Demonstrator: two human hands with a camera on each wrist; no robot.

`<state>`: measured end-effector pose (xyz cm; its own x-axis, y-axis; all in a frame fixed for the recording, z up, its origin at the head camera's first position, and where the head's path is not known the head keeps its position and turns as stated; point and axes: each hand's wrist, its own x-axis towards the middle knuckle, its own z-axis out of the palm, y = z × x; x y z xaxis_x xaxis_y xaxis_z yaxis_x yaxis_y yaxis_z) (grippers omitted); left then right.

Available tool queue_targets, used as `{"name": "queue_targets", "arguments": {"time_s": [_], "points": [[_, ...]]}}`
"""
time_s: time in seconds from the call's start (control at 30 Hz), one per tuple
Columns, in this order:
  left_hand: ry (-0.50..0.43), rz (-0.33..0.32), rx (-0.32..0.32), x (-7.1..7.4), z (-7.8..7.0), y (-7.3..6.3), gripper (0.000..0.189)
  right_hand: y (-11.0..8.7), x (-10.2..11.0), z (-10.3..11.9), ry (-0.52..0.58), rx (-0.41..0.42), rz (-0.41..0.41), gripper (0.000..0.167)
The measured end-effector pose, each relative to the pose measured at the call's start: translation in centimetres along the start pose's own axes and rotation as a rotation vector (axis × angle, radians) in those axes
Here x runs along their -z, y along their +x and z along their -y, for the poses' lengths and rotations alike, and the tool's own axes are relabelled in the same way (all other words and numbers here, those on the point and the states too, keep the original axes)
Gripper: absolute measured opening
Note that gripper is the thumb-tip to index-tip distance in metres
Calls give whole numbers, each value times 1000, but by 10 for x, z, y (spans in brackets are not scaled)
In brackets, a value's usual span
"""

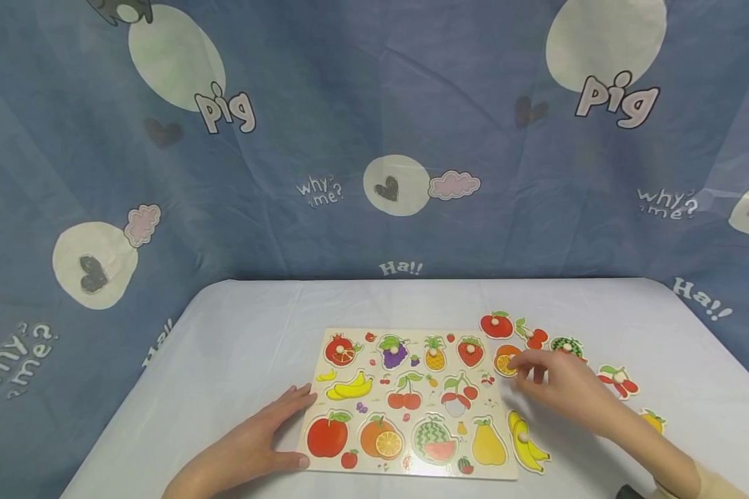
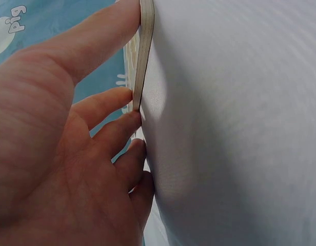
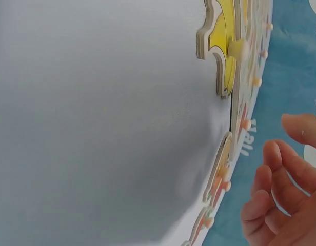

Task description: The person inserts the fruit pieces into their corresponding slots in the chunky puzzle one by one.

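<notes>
A wooden fruit puzzle board (image 1: 424, 472) lies flat on the white table. Along its left edge rests my left hand (image 1: 256, 443), fingers spread and fingertips against the rim; the left wrist view shows the thumb and fingers touching the board's edge (image 2: 143, 56). My right hand (image 1: 562, 388) is over the orange puzzle piece (image 1: 503, 363), just right of the board. In the right wrist view, thumb and fingers (image 3: 273, 154) are parted and hold nothing. Knobbed pomegranate (image 1: 339, 351), grape (image 1: 392, 357), pineapple (image 1: 435, 357) and strawberry (image 1: 471, 353) pieces fill the board's top row.
Loose knobbed pieces lie right of the board: a banana (image 1: 524, 450), an apple (image 1: 496, 327), cherries (image 1: 537, 339), a watermelon (image 1: 564, 344), a red-and-white piece (image 1: 618, 383) and a yellow piece (image 1: 652, 419) partly behind my forearm. A blue printed curtain (image 1: 349, 235) hangs behind the table.
</notes>
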<state>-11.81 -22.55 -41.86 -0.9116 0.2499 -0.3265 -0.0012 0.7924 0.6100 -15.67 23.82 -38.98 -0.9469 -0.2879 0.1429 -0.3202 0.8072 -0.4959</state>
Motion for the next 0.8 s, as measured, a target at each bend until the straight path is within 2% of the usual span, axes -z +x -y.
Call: {"name": "queue_targets", "arguments": {"time_s": [0.23,0.43,0.63,0.8], "points": [[14,-4,1,0,0,0,93,-12,4,-2,45,-16,108,20],[18,-11,8,0,0,-1,94,-23,4,-4,60,18,130,21],[6,5,-23,1,0,-1,93,-31,3,-7,78,48,144,19],[-3,16,-49,2,0,-1,92,-37,0,-10,107,39,205,20]]}}
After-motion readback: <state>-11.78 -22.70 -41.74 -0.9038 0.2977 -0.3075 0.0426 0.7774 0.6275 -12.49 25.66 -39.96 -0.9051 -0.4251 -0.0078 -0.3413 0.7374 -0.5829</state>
